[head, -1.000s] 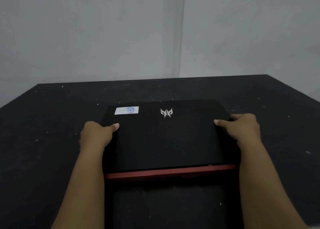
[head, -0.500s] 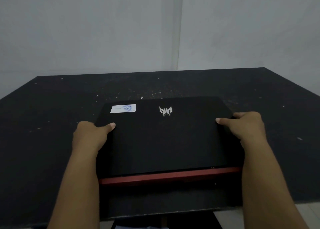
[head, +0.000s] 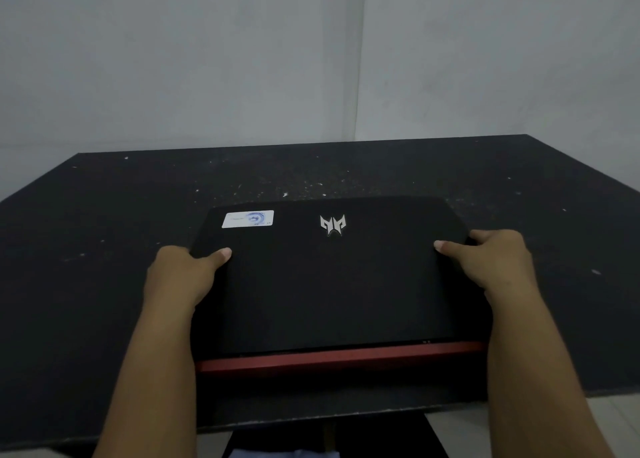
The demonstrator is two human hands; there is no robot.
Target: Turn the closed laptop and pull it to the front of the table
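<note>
Head view: your two forearms reach in from the near edge of the black table [head: 86,284]. Just past that edge lies the closed laptop [head: 329,284], its red strip [head: 339,357] toward you. Your left hand [head: 180,274] is clamped on the left side, thumb on the lid, fingers hidden below. Your right hand [head: 495,260] grips the right side likewise, fingers curled over the edge. Farther up the lid sit a silver logo [head: 332,225] and, left of it, a white sticker [head: 248,219]. Beyond stands a pale wall [head: 207,59].

Sticker [head: 248,219] print too blurred to read; fingers hidden beside laptop [head: 329,284]
</note>
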